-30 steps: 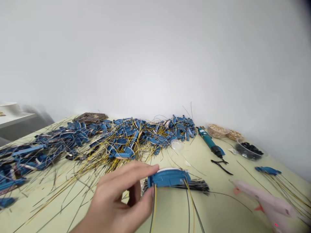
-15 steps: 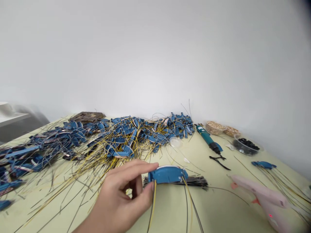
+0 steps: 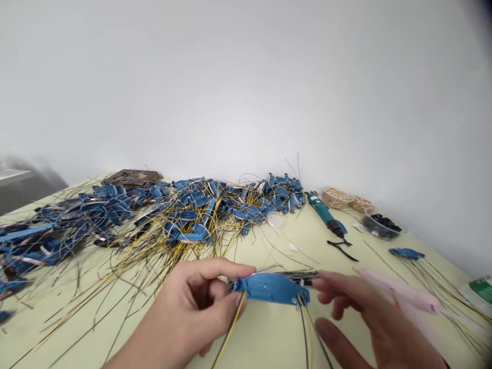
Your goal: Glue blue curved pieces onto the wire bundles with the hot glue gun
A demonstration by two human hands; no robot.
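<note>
"Listing all by place from the teal power tool [image 3: 323, 211]: the item in hand first?"

"One curved blue part [image 3: 271, 288], near side of the tool, to its left. Yellow and black wires [image 3: 228, 332] run down from both ends."

"Left hand [image 3: 192, 302]?"

"One, near side of the tool, farther left than the part. Thumb and index finger pinched on the part's left end; other fingers curled."

"Right hand [image 3: 369, 318]?"

"One, near side of the tool, slightly to its right. Thumb and fingers spread apart, nothing visible in its grasp; fingertips just beside the part's right end. Contact with the dark wire bundle [image 3: 302, 277] behind the part: cannot tell."

"Remaining stock?"

"Left of the tool: one tangled heap of blue parts [image 3: 192, 198] with wires; far left, one brown box [image 3: 134, 178]. Just left: one translucent lid [image 3: 275, 219]. At its near tip: one black strap [image 3: 347, 253]. Right: two tubs of pale pieces [image 3: 338, 204], then one clear bowl [image 3: 378, 236] of black pieces. Near side, farther right: one loose blue part [image 3: 406, 253] trailing wires, and one blurred pink glue gun [image 3: 403, 292], partly covered by the right hand."
</note>
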